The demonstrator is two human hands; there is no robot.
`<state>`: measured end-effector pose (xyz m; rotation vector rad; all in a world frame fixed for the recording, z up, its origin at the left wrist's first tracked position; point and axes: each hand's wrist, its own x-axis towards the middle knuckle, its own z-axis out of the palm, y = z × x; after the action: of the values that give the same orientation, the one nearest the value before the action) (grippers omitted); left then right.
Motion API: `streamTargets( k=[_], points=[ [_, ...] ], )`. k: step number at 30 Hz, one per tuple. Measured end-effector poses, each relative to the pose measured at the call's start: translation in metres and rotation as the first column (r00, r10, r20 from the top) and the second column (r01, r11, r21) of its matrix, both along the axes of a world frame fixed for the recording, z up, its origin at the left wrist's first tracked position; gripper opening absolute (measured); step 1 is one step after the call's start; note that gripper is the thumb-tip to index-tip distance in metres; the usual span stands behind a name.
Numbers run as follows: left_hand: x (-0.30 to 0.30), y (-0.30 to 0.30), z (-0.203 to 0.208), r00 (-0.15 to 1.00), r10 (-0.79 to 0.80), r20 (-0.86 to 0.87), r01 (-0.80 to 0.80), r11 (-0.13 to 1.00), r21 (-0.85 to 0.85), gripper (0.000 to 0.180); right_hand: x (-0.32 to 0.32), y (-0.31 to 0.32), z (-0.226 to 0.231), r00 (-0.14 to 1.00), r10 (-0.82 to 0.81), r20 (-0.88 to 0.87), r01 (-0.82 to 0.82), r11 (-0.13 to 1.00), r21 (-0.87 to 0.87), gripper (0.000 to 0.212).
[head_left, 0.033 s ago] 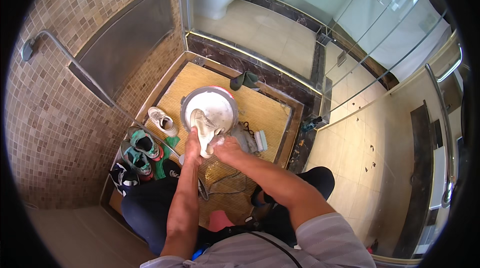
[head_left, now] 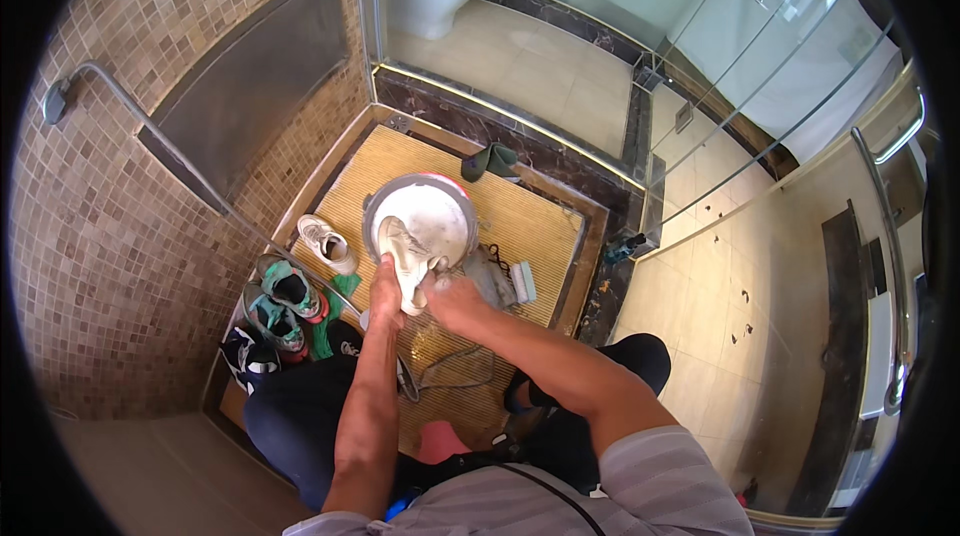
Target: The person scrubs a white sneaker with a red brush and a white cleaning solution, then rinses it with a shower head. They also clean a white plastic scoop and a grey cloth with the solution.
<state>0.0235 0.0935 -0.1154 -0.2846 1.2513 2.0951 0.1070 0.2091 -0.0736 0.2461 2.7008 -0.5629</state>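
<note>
A white sneaker (head_left: 398,246) is tilted over the near side of a grey round bucket (head_left: 368,211) of white suds. My left hand (head_left: 385,292) grips the sneaker along its left side, fingers wrapped round it. Against the shoe's right side, near its opening, my right hand (head_left: 452,300) is closed; whatever sits inside its fingers is hidden. Left of the bucket lies the matching white sneaker (head_left: 327,242). To the right, a white scrubbing brush (head_left: 522,282) rests beside a crumpled greyish item (head_left: 490,278).
Several green and dark shoes (head_left: 280,301) stand by the tiled wall at left. Dark slippers (head_left: 488,162) lie behind the bucket. A metal shower hose (head_left: 215,191) crosses at left. Glass panels and a dark stone kerb (head_left: 500,132) bound the ribbed mat (head_left: 545,226).
My right hand has shifted slightly along the sneaker's side. The sneaker's toe has moved a little left and up; my left hand keeps its grip.
</note>
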Motion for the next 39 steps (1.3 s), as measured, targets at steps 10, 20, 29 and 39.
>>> streamTargets(
  k=[10,20,29,39],
  points=[
    [-0.017,0.024,-0.014,0.991,0.131,0.016,-0.131,0.991,0.000,0.055,-0.014,0.002,0.022,0.994,-0.088,-0.059,0.084,0.995,-0.058,0.053],
    [-0.084,0.020,-0.047,0.903,0.191,-0.385,-0.265,0.952,-0.151,0.056,-0.023,0.007,-0.030,0.943,-0.136,-0.304,0.012,0.926,-0.377,0.058],
    [-0.065,0.071,0.012,0.434,-0.097,-0.896,-0.303,0.921,-0.247,0.063,-0.002,0.070,-0.062,0.799,-0.536,-0.272,0.141,0.608,-0.782,0.049],
    [-0.082,0.053,0.040,0.099,-0.435,-0.895,-0.433,0.791,-0.432,0.066,-0.042,0.103,-0.030,0.765,-0.639,-0.078,0.196,0.347,-0.917,0.034]
  ],
)
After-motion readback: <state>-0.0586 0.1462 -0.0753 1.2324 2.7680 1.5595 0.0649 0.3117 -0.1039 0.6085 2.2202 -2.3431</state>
